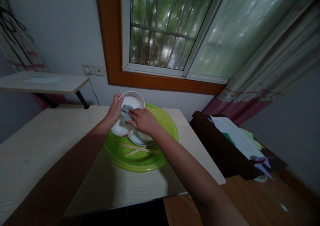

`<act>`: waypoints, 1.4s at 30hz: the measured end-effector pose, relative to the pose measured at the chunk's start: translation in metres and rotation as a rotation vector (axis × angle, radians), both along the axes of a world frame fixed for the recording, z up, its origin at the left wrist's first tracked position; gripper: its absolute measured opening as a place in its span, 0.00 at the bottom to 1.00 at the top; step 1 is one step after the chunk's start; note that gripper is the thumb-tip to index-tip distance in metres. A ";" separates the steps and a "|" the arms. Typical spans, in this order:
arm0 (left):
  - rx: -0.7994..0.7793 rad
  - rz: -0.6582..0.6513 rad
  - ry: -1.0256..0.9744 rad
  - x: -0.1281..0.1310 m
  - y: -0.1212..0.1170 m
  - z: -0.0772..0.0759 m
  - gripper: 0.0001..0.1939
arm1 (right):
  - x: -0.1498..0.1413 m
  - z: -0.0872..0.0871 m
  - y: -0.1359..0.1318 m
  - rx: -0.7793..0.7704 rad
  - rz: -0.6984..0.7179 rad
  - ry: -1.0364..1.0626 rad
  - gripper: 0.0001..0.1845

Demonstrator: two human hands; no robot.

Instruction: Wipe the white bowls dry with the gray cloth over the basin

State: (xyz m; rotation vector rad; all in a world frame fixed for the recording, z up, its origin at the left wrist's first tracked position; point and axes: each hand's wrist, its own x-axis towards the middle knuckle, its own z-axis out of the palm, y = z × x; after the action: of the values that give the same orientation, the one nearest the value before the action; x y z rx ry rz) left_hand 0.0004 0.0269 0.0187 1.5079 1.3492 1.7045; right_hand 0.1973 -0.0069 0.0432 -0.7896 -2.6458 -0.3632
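Note:
My left hand (115, 108) grips the rim of a white bowl (135, 99), which is tilted so its inside faces me. A grey cloth (127, 109) is pressed to the bowl's inside under the fingers of my right hand (143, 120). Below it, another white bowl (121, 128) rests in a round green plastic tray (140, 168). A white plate (136, 139) with a small bowl (145, 137) on it is partly hidden by my right hand. Several wooden chopsticks (135, 147) lie crossed near the tray's front.
The tray stands on a pale wooden table (82, 186). A raised shelf (45, 80) is at the left, and a window (172, 29) is behind. On the right, papers (237, 136) lie on a dark brown piece of furniture (212, 142). A curtain (265, 69) hangs beside the window.

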 end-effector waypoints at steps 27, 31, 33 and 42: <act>0.050 -0.021 0.013 -0.001 0.007 -0.009 0.19 | 0.001 -0.012 0.005 0.034 0.109 0.012 0.33; 0.061 -0.018 0.002 0.000 0.007 -0.008 0.18 | 0.003 -0.012 0.013 0.034 0.062 -0.015 0.26; 0.056 -0.019 -0.011 0.000 0.007 -0.008 0.18 | 0.005 -0.011 0.016 0.052 0.042 -0.037 0.22; 0.036 0.013 -0.047 -0.003 0.009 -0.008 0.22 | 0.011 0.002 0.011 0.103 -0.107 -0.025 0.10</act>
State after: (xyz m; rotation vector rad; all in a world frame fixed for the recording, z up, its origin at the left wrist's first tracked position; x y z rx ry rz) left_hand -0.0028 0.0358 0.0102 1.4716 1.3140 1.7703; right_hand 0.2079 0.0046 0.0457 -0.9003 -2.5900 -0.5367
